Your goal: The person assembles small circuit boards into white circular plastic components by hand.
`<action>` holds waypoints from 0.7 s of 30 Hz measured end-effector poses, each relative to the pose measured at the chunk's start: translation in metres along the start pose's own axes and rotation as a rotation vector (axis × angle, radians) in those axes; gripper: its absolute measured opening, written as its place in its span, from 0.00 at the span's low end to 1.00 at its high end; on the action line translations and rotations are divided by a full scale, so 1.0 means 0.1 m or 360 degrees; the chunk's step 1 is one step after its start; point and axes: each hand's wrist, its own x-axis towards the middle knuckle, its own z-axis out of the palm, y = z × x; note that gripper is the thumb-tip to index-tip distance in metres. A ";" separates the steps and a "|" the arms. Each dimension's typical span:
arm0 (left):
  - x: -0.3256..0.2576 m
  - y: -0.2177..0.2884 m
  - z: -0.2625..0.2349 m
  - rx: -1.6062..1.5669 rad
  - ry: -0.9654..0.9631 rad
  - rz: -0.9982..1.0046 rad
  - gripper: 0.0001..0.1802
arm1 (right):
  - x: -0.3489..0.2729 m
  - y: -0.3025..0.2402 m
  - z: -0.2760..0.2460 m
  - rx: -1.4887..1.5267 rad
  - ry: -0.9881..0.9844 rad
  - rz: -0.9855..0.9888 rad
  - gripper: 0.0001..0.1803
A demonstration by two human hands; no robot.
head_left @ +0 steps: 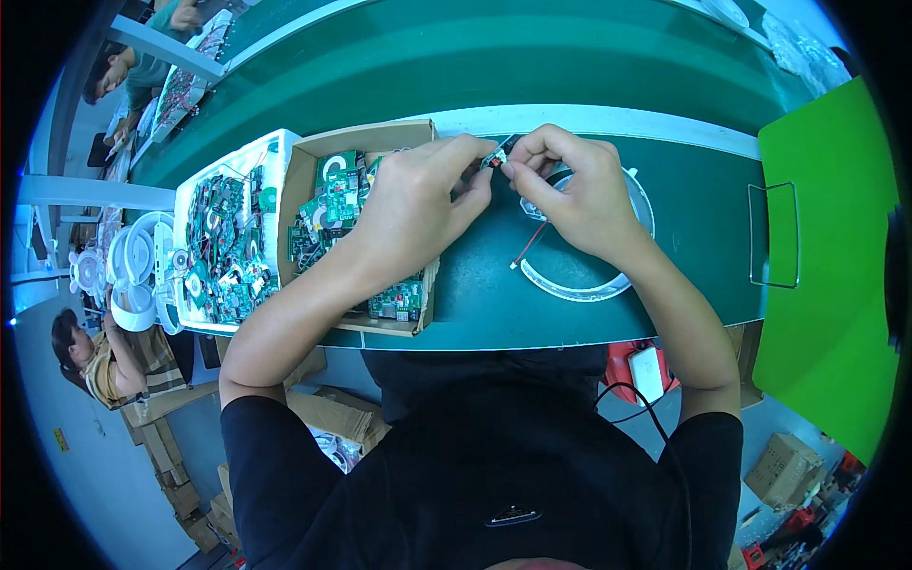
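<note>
Above the far part of the bench, my left hand [418,195] and my right hand [584,195] meet, fingers closed in a pinch. Between their fingertips is a small electronic part [495,160] with dark, whitish and red bits; its exact kind is too small to make out. A white ring-shaped housing [579,292] lies on the bench under my right hand, which hides part of it. From it a thin red lead [532,243] with a small white plug reaches out. To the left, my left forearm passes over a cardboard box [427,309] of green circuit boards [340,195].
A white foam tray [180,299] heaped with circuit boards stands left of the box. At right are a wire stand [774,235] and a bright green panel [836,256]. White round housings [138,266] are stacked far left. Two other people sit at left.
</note>
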 end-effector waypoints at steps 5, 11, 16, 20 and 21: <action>-0.03 -0.01 0.05 0.0163 0.0088 0.0190 0.14 | -0.02 -0.05 0.00 -0.0018 0.0022 0.0028 0.05; -0.05 0.02 0.09 0.0345 0.0142 0.0350 0.16 | -0.03 -0.05 0.01 -0.0018 0.0075 0.0034 0.06; -0.10 0.05 0.12 0.0477 0.0193 0.0374 0.16 | -0.03 -0.06 0.02 -0.0020 0.0075 0.0004 0.06; -0.11 0.07 0.11 0.0439 0.0196 0.0332 0.16 | -0.04 -0.05 0.04 -0.0023 0.0085 -0.0017 0.06; -0.11 0.07 0.11 0.0422 0.0184 0.0305 0.16 | -0.04 -0.05 0.04 -0.0028 0.0089 -0.0024 0.06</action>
